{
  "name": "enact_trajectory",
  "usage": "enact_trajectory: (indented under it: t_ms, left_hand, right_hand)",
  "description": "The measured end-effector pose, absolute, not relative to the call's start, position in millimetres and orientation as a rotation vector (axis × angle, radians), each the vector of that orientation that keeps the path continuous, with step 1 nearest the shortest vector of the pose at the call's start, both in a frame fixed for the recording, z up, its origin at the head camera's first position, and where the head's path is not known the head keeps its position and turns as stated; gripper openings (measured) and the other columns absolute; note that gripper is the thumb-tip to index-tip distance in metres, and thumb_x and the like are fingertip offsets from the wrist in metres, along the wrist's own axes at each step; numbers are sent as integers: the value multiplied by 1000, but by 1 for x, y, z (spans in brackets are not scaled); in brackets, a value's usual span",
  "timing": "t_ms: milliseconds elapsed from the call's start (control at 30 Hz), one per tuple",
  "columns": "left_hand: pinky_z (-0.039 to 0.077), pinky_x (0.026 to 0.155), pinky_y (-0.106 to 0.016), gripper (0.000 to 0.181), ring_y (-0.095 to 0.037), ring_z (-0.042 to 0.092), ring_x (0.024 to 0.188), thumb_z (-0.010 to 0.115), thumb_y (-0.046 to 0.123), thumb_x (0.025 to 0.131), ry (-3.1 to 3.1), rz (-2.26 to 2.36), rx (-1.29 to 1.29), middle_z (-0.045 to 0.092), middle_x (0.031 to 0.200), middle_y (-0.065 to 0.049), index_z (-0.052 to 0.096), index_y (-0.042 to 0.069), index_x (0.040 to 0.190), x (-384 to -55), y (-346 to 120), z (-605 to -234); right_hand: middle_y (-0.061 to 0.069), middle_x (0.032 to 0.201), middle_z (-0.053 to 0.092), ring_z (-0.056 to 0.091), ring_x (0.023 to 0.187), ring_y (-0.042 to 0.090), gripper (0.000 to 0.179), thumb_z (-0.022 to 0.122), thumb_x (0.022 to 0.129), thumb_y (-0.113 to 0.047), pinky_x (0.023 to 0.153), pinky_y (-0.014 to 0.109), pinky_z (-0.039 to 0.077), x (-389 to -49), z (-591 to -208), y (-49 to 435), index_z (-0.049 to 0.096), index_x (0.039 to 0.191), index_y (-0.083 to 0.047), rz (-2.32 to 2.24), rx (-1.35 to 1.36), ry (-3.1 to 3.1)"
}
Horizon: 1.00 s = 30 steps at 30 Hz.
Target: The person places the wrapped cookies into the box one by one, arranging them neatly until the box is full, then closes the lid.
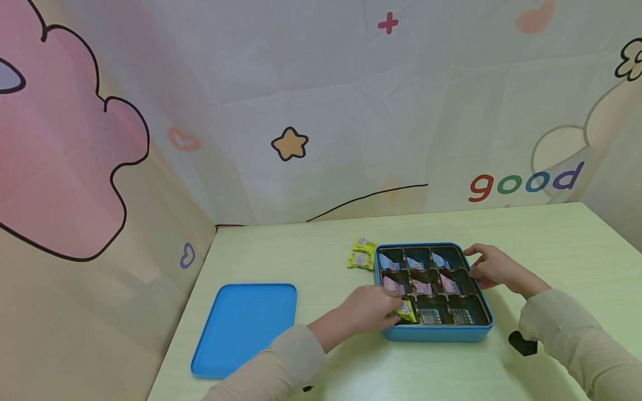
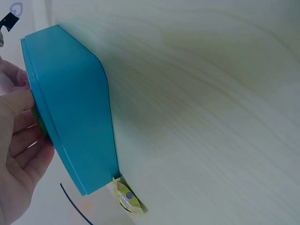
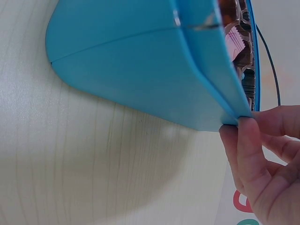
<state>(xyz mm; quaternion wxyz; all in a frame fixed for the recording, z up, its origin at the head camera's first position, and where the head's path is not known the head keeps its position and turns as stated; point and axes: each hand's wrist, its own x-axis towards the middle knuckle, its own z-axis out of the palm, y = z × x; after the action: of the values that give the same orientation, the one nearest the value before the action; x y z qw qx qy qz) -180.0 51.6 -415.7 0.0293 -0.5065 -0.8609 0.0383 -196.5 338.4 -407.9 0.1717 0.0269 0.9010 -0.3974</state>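
Note:
A blue box [image 1: 437, 334] holds a dark insert with compartments in three rows. My left hand [image 1: 369, 308] reaches over its front left corner and pinches a yellow-green candy packet [image 1: 407, 312] in the front left compartment. In the left wrist view the box wall hides most of that packet. At the box's right side, my right hand [image 1: 497, 268] grips the rim between thumb and fingers, as the right hand [image 3: 265, 157] shows in the right wrist view. Blue packets [image 1: 415, 263] fill the back row, pink packets [image 1: 422, 287] the middle one. The other two front compartments hold nothing.
More yellow-green packets [image 1: 361, 259] lie on the table against the box's back left side; one such packet [image 2: 126, 197] shows in the left wrist view. A flat blue lid [image 1: 246, 328] lies at the left. A printed cloth [image 1: 341, 111] hangs behind the table.

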Motion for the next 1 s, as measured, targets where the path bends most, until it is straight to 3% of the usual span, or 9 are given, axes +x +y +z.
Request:
enact_trajectory:
  t_ms: [300, 533, 1000]
  left_hand:
    - [35, 41, -15, 27, 1, 56, 63, 52, 47, 84, -2675, 204, -1493, 61, 110, 16, 64, 28, 98, -179, 55, -417]
    - [44, 48, -15, 37, -2, 61, 91, 48, 49, 85, -2711, 205, -1478, 54, 122, 14, 61, 28, 112, -180, 53, -417]
    - [46, 52, -14, 36, -1, 61, 92, 49, 48, 85, -2667, 141, -1492, 57, 119, 12, 62, 26, 111, -180, 50, -419]
  right_hand:
    - [26, 94, 53, 55, 62, 15, 48, 50, 81, -1, 60, 32, 54, -196, -408, 338, 30, 123, 12, -1126, 68, 2571]
    - [25, 93, 53, 55, 62, 15, 48, 49, 81, 0, 61, 32, 54, -196, -408, 338, 30, 124, 12, -1135, 71, 2565]
    - [25, 93, 54, 56, 62, 15, 48, 49, 82, -1, 60, 33, 54, -196, -408, 338, 30, 124, 13, -1129, 68, 2568]
